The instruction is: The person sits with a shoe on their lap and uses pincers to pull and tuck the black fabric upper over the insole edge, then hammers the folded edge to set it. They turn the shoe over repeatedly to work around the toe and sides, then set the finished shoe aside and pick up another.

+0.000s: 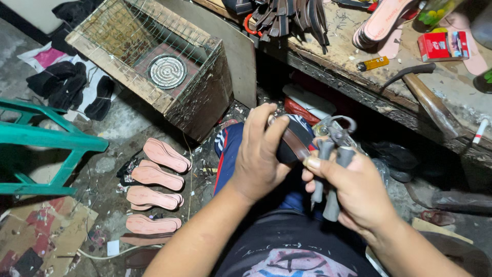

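Pink soles [156, 182] lie on the dirty floor [110, 131]

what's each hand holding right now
left hand: closed on a dark shoe with a brown strap
right hand: closed on grey-handled pliers

The left hand [261, 154] gripped a dark shoe form [293, 145] wrapped by a brown strap [296, 143], while the right hand [353, 192] beside it clasped grey-handled pincers [330, 154]; pink insoles [159, 179] lay on the floor [102, 133] left of the hands.
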